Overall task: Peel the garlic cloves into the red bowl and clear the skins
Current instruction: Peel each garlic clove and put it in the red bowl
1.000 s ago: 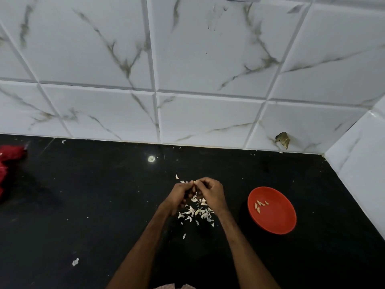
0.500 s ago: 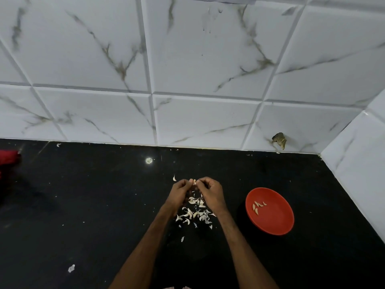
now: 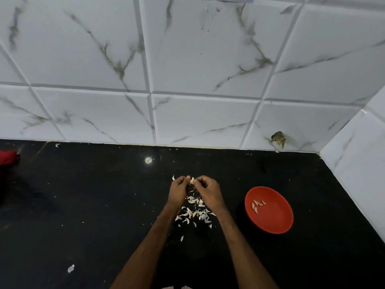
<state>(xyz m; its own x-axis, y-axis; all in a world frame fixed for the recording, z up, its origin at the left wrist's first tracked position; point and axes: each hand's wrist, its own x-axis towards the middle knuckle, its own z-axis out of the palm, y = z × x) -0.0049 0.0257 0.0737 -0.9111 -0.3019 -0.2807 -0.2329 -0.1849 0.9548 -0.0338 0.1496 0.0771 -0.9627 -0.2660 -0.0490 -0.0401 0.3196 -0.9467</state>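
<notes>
Rightward, red bowl (image 3: pixel 275 221) near side wall (image 3: pixel 358 163)

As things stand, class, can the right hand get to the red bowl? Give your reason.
Probably yes: the red bowl lies right of the right hand, which pinches a garlic clove, and only bare black counter shows between them.

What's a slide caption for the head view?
Left hand and right hand pinch one garlic clove over loose skins on the black counter; red bowl at right holds a few peeled cloves.
</notes>
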